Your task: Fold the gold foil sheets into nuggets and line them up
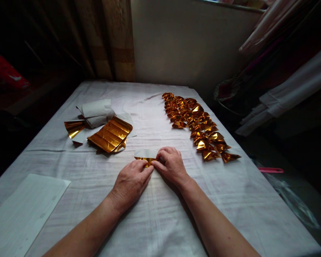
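Note:
A small sheet of gold foil paper point(146, 154), its pale back showing along the far part and a folded gold strip along the near edge, lies on the cloth between my hands. My left hand point(131, 180) presses the near fold with thumb and fingertips at its left and middle. At the right end my right hand point(173, 162) pinches the same paper between thumb and curled fingers. Beyond my left hand rests a stack of creased gold foil sheets point(111, 135). Rows of folded gold foil pieces point(195, 121) stand to the far right.
White cloth covers the table point(96, 189). Loose sheets with pale backs point(95, 111) and a curled gold piece point(75, 129) lie at the back left. Nearer left is a printed paper point(29, 210). Hanging clothes point(296, 85) and a pink handle point(270, 170) are beyond the right edge.

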Available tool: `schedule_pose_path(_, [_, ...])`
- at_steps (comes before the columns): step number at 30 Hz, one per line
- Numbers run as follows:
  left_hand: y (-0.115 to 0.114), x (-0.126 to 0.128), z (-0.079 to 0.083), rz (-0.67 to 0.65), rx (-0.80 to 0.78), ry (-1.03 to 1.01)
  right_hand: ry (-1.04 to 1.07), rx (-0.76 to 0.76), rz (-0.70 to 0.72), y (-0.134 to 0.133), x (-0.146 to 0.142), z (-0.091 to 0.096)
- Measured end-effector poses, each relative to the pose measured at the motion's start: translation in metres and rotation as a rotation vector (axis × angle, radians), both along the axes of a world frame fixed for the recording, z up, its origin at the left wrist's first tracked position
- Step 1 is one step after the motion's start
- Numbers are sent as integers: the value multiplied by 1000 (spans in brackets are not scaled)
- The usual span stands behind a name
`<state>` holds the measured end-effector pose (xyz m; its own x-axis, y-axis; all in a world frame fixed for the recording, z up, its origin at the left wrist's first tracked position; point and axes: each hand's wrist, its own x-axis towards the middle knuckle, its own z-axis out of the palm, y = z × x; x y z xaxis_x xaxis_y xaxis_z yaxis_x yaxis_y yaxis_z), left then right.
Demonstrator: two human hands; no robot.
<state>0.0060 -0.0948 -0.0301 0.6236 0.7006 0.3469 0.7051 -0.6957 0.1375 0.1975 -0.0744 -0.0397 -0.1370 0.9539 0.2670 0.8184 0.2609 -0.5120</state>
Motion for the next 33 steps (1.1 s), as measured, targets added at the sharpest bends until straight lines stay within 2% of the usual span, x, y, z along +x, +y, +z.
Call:
schedule_pose_path(13, [0, -3, -1, 1, -35, -24, 38, 32, -38, 5, 2, -9])
schedule_pose_path(18, [2, -2, -2, 20, -35, -61, -38, 128, -14, 2, 1, -10])
schedule_pose_path(22, [3, -2, -1, 22, -55, -76, -44, 231, 74, -9, 1, -6])
schedule_pose_path(27, [7, -5, -5, -8, -39, -133, -51, 163, 182, -18, -1, 1])
schedule_pose_path(33, [21, -18, -6, 10, -156, -347, -79, 68, 162, -18, -4, 8])
